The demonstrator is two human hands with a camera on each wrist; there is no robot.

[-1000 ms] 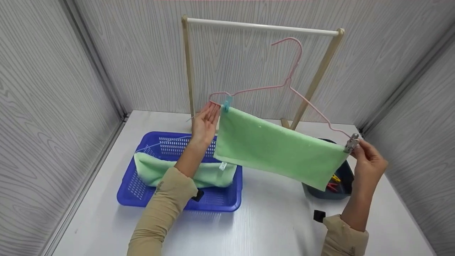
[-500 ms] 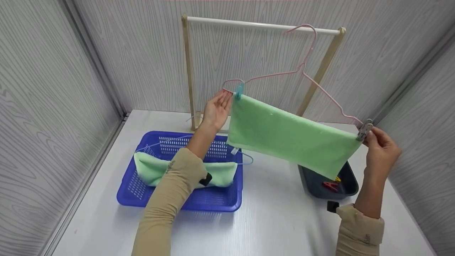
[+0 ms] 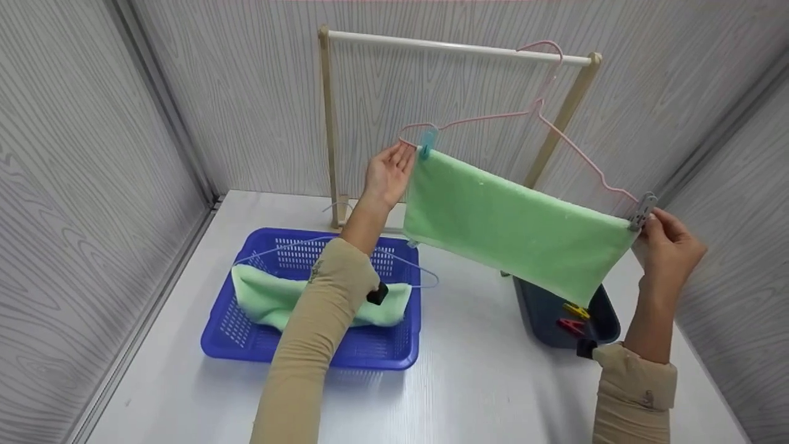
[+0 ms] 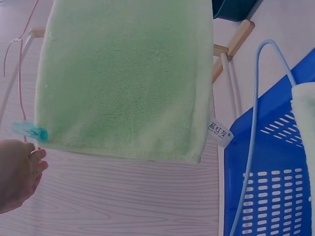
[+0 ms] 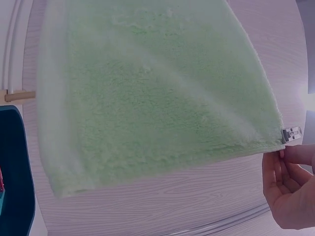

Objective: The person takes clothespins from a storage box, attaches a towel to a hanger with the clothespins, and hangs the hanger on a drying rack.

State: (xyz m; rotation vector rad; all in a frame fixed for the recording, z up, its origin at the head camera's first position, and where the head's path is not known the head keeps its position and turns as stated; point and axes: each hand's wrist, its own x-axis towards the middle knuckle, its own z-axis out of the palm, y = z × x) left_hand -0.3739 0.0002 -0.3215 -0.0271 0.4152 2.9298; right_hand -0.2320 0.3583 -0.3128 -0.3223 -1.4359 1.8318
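A light green towel (image 3: 518, 216) hangs from a pink clothes hanger (image 3: 573, 145), its right side lower. A teal clothespin (image 3: 428, 142) clips its left corner; a grey clothespin (image 3: 644, 209) clips the right one. My left hand (image 3: 388, 176) holds the hanger's left end beside the teal clothespin, fingers bent there in the left wrist view. With thumb and finger, my right hand (image 5: 293, 182) pinches the towel's corner just under the grey clothespin. The hanger's hook overlaps the white bar (image 3: 431, 44) of a wooden-legged rack; contact cannot be told.
At the left stands a blue basket (image 3: 212, 345) with another green towel (image 3: 265, 296) and a light blue hanger (image 3: 425, 277). A dark bin (image 3: 536, 324) at the right holds a red clothespin (image 3: 571, 326) and a yellow one (image 3: 576, 310). Patterned walls enclose the table.
Both hands have raised the hanger and towel and moved them to the right. The hook has come up from below the bar to overlap its right part.
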